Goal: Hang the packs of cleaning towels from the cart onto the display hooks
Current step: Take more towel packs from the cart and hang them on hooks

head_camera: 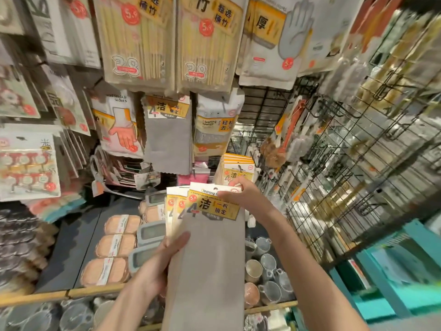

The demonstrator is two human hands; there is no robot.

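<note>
I hold a fanned stack of grey cleaning towel packs (210, 254) with yellow header cards in front of the display. My left hand (164, 259) grips the stack from the left side, thumb across the front cloth. My right hand (241, 192) pinches the top card of the front pack at its upper right corner. One matching towel pack (168, 134) hangs on a hook above. More packs of the same kind (237, 170) hang just behind my right hand. The cart is out of view.
Chopstick packs (138, 39), glove packs (118, 125) and a sponge pack (214, 130) hang above. A black wire grid (346, 163) with bare hooks stands at right. The shelf below holds orange scrub pads (112, 249) and mugs (267, 263).
</note>
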